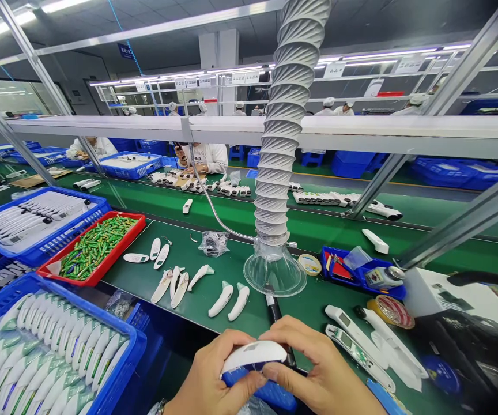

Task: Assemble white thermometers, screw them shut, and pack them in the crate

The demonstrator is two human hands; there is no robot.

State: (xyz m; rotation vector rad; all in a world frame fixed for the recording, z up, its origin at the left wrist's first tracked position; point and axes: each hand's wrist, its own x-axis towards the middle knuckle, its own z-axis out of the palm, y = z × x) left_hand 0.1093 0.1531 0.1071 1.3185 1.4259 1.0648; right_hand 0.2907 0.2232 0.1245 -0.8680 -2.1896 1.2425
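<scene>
Both hands are closed on one white plastic device casing with a small window on top, held at the bottom centre. My left hand grips its left end, my right hand its right end, the thumbs almost meeting on the near side. Something blue shows beneath the casing; whether it touches is unclear. Just behind the hands lies a black rod-like tool, partly hidden. Beyond them, two curved white casings lie on the green bench. To the right is an opened device with its circuit board exposed.
A clear extraction funnel hangs on a ribbed duct. At left stand a red tray of green cylindrical parts and a blue crate of casings. A blue tool tray and tape roll sit right. A co-worker sits opposite.
</scene>
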